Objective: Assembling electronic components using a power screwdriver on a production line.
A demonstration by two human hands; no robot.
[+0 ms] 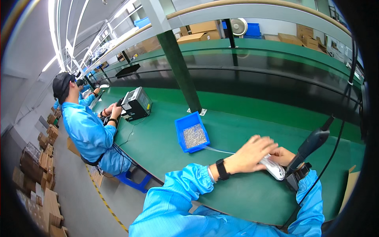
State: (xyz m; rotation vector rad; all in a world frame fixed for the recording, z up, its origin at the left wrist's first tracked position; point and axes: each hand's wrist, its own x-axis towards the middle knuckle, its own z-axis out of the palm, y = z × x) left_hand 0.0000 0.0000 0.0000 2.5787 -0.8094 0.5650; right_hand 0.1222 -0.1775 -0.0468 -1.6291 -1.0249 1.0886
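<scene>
My left hand (pixel 252 155), with a black band at the wrist, reaches over a white, rounded plastic piece (pixel 275 169). Its fingers are stretched out and a little blurred, and the thumb side touches the piece. Curled around the far end of the same piece is my right hand (pixel 282 155), partly hidden. A black electric screwdriver (pixel 312 144) with a cable slants in front of my right wrist. Left of my hands lies a blue bin (pixel 180 136) of small metallic parts, too small to name. A thin pale strip (pixel 218 150) runs from the bin toward my left hand.
The green bench (pixel 233 193) extends leftward to a co-worker (pixel 89 122) in blue, whose hands are at a black boxy machine (pixel 136 103). A green post (pixel 179 69) rises behind the bin. Beyond it runs a dark conveyor (pixel 252 81). A cardboard edge (pixel 349 187) stands at right.
</scene>
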